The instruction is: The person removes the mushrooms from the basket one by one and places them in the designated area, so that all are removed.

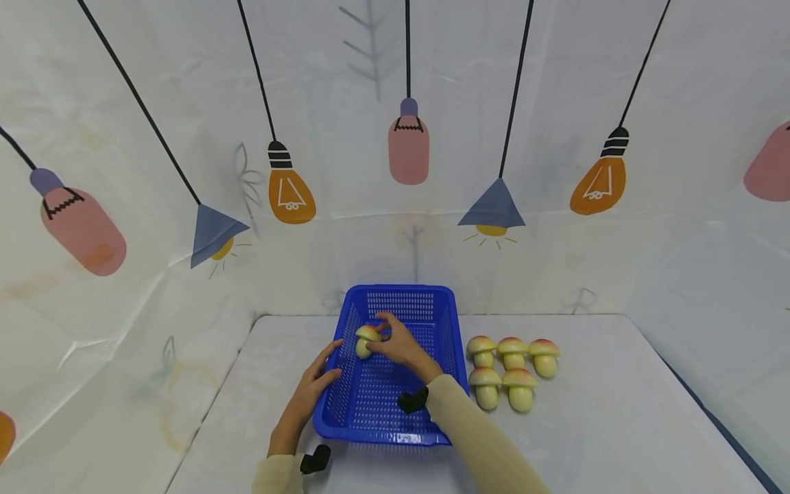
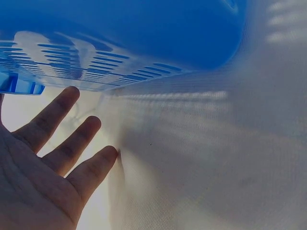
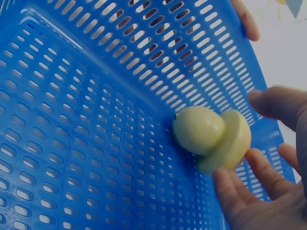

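Observation:
A toy mushroom (image 1: 364,348), with a pale stem and a yellow cap blushing red, lies in the blue plastic basket (image 1: 381,435) near its left wall. My right hand (image 1: 398,343) reaches into the basket, its spread fingers around the cap. In the right wrist view one finger stands apart from the mushroom (image 3: 199,129), while other fingertips are at the cap's edge; contact is hard to tell. My left hand (image 1: 308,391) is at the basket's left side, fingers extended by the rim. The left wrist view shows its straight fingers (image 2: 72,143) below the basket's wall (image 2: 158,38).
Several more toy mushrooms (image 1: 520,390) stand in two rows on the white table (image 1: 617,425), right of the basket. Behind the table hangs a white cloth (image 1: 543,274) printed with lamps. Dark straps show at both wrists.

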`<state>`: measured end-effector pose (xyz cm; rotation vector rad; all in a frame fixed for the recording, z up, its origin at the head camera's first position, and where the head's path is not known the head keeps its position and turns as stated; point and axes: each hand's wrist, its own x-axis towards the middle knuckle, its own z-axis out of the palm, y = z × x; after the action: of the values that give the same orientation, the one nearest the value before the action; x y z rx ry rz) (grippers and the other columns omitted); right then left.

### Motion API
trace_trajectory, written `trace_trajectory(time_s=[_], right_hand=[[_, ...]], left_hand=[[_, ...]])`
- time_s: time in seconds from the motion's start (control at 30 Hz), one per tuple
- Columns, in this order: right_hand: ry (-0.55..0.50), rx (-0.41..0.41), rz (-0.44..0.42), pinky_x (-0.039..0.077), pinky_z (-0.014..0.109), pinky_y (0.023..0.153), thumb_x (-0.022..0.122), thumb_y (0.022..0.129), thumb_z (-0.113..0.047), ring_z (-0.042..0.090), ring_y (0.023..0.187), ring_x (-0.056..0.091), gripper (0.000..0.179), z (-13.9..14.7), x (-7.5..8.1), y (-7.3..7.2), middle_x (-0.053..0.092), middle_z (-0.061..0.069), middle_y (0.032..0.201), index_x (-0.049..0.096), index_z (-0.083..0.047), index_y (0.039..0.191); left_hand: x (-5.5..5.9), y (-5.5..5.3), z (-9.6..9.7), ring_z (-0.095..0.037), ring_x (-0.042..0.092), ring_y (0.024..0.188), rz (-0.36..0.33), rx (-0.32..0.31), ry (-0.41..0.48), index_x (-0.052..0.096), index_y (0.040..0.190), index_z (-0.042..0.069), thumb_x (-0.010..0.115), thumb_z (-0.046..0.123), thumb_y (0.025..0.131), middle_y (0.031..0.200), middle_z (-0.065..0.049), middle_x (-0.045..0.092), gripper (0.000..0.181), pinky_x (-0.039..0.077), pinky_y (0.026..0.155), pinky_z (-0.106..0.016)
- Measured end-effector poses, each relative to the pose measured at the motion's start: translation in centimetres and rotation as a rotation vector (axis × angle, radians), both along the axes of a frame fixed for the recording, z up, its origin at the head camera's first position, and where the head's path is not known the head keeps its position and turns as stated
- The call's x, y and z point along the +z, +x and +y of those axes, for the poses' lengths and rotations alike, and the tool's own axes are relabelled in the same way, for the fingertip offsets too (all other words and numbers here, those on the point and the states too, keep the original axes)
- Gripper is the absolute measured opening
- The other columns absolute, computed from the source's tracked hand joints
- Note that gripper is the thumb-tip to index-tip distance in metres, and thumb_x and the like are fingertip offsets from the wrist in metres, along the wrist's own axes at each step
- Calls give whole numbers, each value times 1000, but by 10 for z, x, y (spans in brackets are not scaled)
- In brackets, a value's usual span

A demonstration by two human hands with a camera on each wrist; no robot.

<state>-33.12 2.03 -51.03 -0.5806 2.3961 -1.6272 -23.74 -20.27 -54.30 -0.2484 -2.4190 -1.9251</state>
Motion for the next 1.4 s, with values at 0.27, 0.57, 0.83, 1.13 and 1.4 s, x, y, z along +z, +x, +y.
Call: trace_trajectory(time_s=[0.27,0.57,0.83,1.13,1.4], right_hand=[[112,8,-30,51,55,100,79,89,-15,41,121,62,74,-2,-8,2,60,26,137,42,1,151],[205,52,-64,49,55,103,80,89,-21,37,119,62,71,-4,-7,9,62,24,134,46,0,148],[213,81,-37,50,53,101,80,89,-21,34,115,63,68,-5,-8,11,63,22,130,49,3,145],[227,83,1,50,53,101,77,92,-25,36,118,63,63,-7,-8,10,62,22,132,51,0,144],[186,76,13,51,53,99,75,93,-23,35,114,64,60,-8,-4,13,62,23,131,51,0,143]], left_hand=[[-1,0,2,-44,53,133,-4,6,4,39,159,19,55,16,102,163,-23,36,60,50,96,-41],[-1,1,3,-46,52,133,-4,-10,22,38,160,19,54,15,102,163,-24,35,60,51,96,-42],[-1,2,2,-43,55,130,-8,-11,16,38,160,20,53,15,103,163,-22,36,59,53,93,-40],[-1,1,2,-42,58,126,-10,-26,32,36,161,20,53,15,103,162,-24,37,60,55,90,-37],[-1,1,0,-43,57,128,-20,-23,28,37,161,21,54,17,103,161,-25,39,60,53,90,-35]])
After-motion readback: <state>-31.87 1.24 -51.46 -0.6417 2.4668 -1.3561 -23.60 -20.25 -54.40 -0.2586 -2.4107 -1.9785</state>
